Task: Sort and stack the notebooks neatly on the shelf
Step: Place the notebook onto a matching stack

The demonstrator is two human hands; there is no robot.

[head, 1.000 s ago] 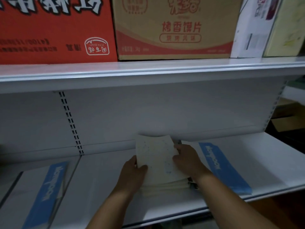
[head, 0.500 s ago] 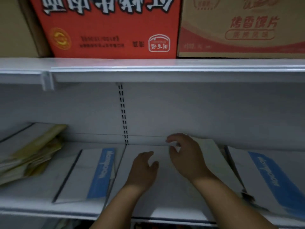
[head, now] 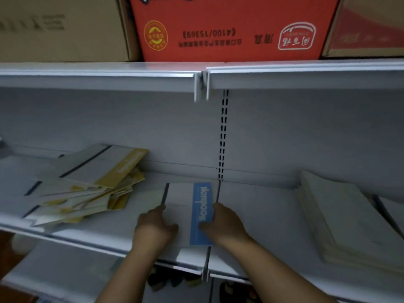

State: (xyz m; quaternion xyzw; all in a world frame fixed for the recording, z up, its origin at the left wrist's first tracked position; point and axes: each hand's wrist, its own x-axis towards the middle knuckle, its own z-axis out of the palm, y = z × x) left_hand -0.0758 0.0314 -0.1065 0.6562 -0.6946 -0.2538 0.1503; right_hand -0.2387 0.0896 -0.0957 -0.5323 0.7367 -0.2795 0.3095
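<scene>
**The blue notebook is being picked up**

A white notebook with a blue stripe is lying flat on the shelf, near the front edge and close to the seam where two shelf boards meet. It is held from both sides. The left hand is pressed on its left edge, with the fingers curled over the white cover. The right hand is placed on its right edge, with the thumb laid on the blue stripe. Neither hand is made into a fist, and neither is empty. Whether the notebook has been lifted off the shelf cannot be told.

To the left, a messy pile of yellow notebooks is seen. They are fanned out and tilted, not lined up. To the right, well apart from the hands, a neat stack of pale notebooks is seen. Big boxes, one of them red, are kept on the shelf above.

The step in hand looks like the taking of the blue notebook, so that it can be put with others of its kind. Much of the task seems to be left, because the yellow pile has not been tidied.

For the next move, the notebook should be gripped firmly on both edges and lifted flat, so that the cover is not bent. It should be kept clear of the yellow pile, which could be knocked and could slide off the front edge. A place for blue notebooks is not seen here, so one must be found first.
</scene>
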